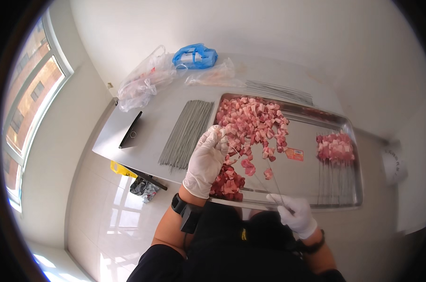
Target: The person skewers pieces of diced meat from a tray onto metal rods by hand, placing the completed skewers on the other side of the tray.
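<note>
My left hand (206, 162), in a white glove, is over the left side of a metal tray (297, 183). Its fingers are pinched together around what looks like a small piece of raw meat (219, 133), mostly hidden. My gloved right hand (297, 215) is at the tray's front edge, gripping the lower end of a thin metal skewer (277, 187). A second thin line runs from near the right fingers up toward the left ones. Between the hands are a red meat chunk (248, 167) and a paler one (268, 173); whether either is pierced, I cannot tell.
Diced meat (251, 118) fills the tray's back left, with a darker heap (229, 183) in front. Loaded skewers (335, 149) lie at its right, near a red label (295, 154). Bare skewers (188, 134), a black tablet-like device (131, 130) and plastic bags (146, 81) occupy the table.
</note>
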A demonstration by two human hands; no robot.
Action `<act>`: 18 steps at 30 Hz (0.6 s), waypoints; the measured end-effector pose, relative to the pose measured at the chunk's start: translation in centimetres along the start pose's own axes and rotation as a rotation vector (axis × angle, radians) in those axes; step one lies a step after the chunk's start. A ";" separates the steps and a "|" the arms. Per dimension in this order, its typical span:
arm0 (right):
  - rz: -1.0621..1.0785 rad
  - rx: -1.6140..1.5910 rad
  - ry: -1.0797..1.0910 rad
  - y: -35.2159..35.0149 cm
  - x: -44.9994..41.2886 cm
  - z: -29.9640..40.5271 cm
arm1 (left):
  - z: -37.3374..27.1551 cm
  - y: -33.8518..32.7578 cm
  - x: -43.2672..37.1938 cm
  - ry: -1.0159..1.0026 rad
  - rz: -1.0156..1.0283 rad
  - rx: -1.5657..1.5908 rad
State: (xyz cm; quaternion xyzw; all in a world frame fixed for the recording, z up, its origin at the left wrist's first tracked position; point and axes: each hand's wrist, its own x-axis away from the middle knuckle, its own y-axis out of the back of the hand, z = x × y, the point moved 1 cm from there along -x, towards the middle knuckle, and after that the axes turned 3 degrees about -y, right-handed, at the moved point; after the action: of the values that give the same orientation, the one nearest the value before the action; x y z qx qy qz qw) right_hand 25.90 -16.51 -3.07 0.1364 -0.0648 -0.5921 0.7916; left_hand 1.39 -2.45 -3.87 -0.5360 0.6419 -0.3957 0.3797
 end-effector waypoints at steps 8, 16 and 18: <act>-0.016 -0.030 0.030 0.1 0.1 0.0 | -0.6 -0.9 0.0 0.115 0.058 0.261; 0.022 -0.041 0.006 0.2 0.2 -0.2 | -0.9 -1.2 0.1 0.181 0.111 0.320; 0.021 -0.040 0.009 0.1 0.2 -0.2 | -0.8 -1.2 0.1 0.177 0.088 0.314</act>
State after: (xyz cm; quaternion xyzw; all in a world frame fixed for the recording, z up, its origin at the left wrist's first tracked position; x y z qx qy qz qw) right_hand 26.11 -16.63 -3.21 0.1228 -0.0508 -0.5844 0.8005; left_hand 1.08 -2.63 -2.48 -0.4048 0.6259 -0.5196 0.4177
